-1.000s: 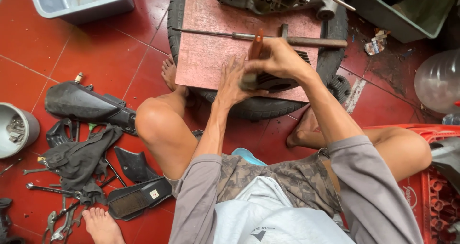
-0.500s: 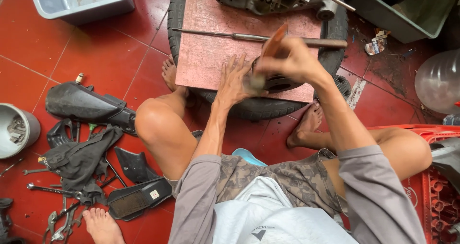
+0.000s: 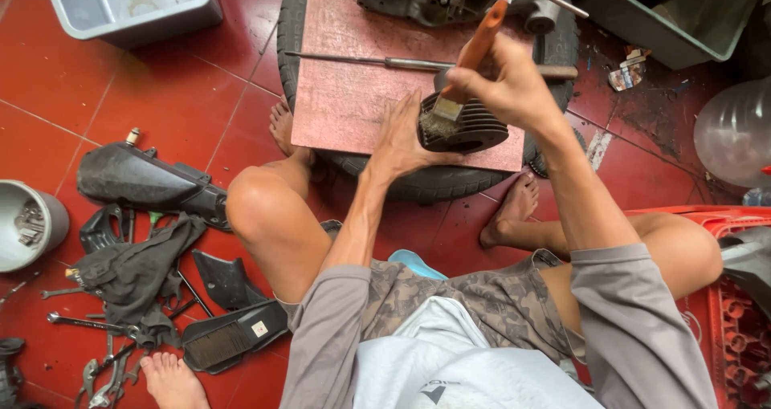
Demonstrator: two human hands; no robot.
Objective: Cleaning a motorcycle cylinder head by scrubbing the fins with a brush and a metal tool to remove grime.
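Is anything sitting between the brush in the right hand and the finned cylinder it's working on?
Nothing visible does. The right hand holds the orange-handled brush with its bristles on the finned cylinder; the left hand steadies the cylinder from the side.

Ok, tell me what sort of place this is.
Probably an informal motorcycle repair spot on a tiled floor. The left hand steadies a finned engine cylinder while the right hand brushes it; wrenches and pliers and black fairing parts lie nearby.
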